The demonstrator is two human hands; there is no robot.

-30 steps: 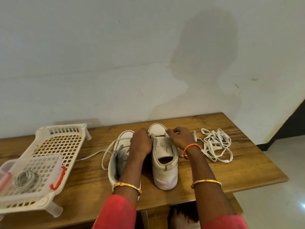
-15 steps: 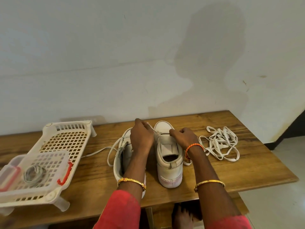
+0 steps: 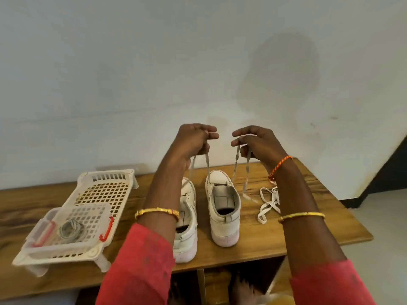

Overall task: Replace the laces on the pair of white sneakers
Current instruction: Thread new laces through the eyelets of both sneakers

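Altogether the wooden table (image 3: pixel 253 245) carries one white plastic rack (image 3: pixel 103 194), two white sneakers and one loose heap of white laces (image 3: pixel 267 203). Near the table's left edge, the rack stands on short legs, and a clear lidded box (image 3: pixel 72 227) with red clasps sits on its near part, with one grey coil (image 3: pixel 71 228) inside it. Toward the middle of the table, the left sneaker (image 3: pixel 187 219) stands upright with its heel at the front edge, partly hidden by the left forearm. Just beside it, apart by a narrow gap, the right sneaker (image 3: pixel 222 208) stands the same way, heel toward the front edge and toe toward the back edge by the wall. One grey-white lace (image 3: pixel 207 164) is threaded through the right sneaker's eyelets near the toe, and its two ends rise to the hands. The left hand (image 3: pixel 193 139) is raised above the sneakers, fingers curled and pinching one end, with slack hanging below it. The right hand (image 3: pixel 257 143) is raised level with it, close but not touching, fingers curled around the other end, whose tail dangles to the table. The heap of laces lies toward the right edge, partly behind the right forearm. Each wrist wears one gold bangle; the right also has one orange thread.
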